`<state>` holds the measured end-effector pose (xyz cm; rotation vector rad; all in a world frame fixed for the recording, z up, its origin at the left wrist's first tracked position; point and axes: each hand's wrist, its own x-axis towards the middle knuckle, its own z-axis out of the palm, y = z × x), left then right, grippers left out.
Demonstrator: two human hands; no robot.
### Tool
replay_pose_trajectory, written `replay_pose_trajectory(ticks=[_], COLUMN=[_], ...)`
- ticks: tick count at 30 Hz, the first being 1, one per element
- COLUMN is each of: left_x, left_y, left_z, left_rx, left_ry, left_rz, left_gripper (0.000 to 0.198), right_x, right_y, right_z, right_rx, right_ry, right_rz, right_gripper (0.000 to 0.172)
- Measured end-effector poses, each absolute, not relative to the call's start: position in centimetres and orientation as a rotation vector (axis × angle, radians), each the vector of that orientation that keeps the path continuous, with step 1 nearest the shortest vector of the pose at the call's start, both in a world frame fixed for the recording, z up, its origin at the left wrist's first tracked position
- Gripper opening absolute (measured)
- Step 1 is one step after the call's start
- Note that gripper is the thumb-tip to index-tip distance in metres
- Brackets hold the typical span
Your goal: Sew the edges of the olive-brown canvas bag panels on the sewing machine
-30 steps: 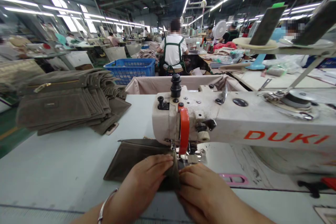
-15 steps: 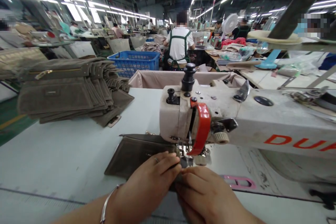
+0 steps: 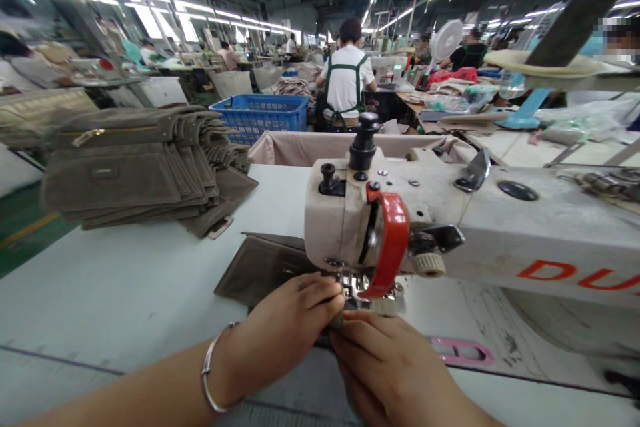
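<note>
A dark olive fabric panel lies flat on the white table under the head of a cream sewing machine with a red guard. My left hand, a silver bangle on its wrist, presses the near edge of the panel with fingers closed close to the presser foot. My right hand sits beside it on the right, fingers pinched on the same fabric edge just in front of the needle.
A stack of finished olive pieces sits at the table's left. Behind are a blue crate, a beige cloth bin and a person in a white shirt with green apron straps. A pink clip lies right of my hands.
The fabric panel has fed further back under the presser foot, and both hands have followed it toward the needle. The view has shifted to the left.
</note>
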<state>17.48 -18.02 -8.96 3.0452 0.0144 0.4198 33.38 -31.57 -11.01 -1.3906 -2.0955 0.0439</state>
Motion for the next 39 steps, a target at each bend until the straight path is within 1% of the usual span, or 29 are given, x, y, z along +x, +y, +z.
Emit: replay_pose_trajectory(ticks=[2, 5, 7, 10, 15, 17, 21, 27, 32, 37, 39], left_x=[17.3, 16.8, 16.5, 16.2, 16.2, 16.3, 16.7, 17.4, 17.2, 16.8, 16.8], left_y=[-17.9, -18.1, -18.3, -18.4, -18.3, -18.4, -18.7, -19.0, -19.0, -19.0, -18.9], left_z=[-9.0, -9.1, -9.2, -9.4, -9.5, -9.3, -9.1, -8.8, -8.6, -8.7, -8.7], left_rx=[3.04, 2.982, 2.939, 2.909, 2.887, 2.895, 2.9, 2.847, 2.87, 2.904, 2.908], left_ry=[0.014, 0.033, 0.045, 0.013, 0.021, 0.011, -0.005, -0.013, -0.022, -0.031, -0.042], left_rz=[0.434, 0.546, 0.616, 0.63, 0.532, 0.567, 0.634, 0.496, 0.476, 0.442, 0.409], left_gripper=[0.035, 0.028, 0.023, 0.018, 0.02, 0.021, 0.022, 0.021, 0.021, 0.02, 0.02], right_x=[33.7, 34.5, 35.1, 35.6, 35.5, 35.4, 35.2, 35.0, 34.9, 35.0, 35.2], right_y=[-31.8, -32.3, -32.5, -32.7, -32.6, -32.5, -32.3, -32.3, -32.4, -32.5, -32.5], right_z=[-10.5, -9.6, -9.1, -8.9, -9.5, -9.6, -9.5, -9.3, -9.3, -9.3, -9.3], right_rx=[-1.39, -1.368, -1.383, -1.436, -1.462, -1.479, -1.526, -1.517, -1.518, -1.531, -1.504], right_ry=[-2.094, -2.072, -2.04, -2.011, -2.013, -2.024, -2.041, -2.047, -2.057, -2.03, -1.986], right_rz=[0.097, 0.211, 0.259, 0.295, 0.305, 0.298, 0.341, 0.32, 0.302, 0.39, 0.432], right_gripper=[0.029, 0.027, 0.028, 0.029, 0.031, 0.032, 0.027, 0.033, 0.032, 0.031, 0.028])
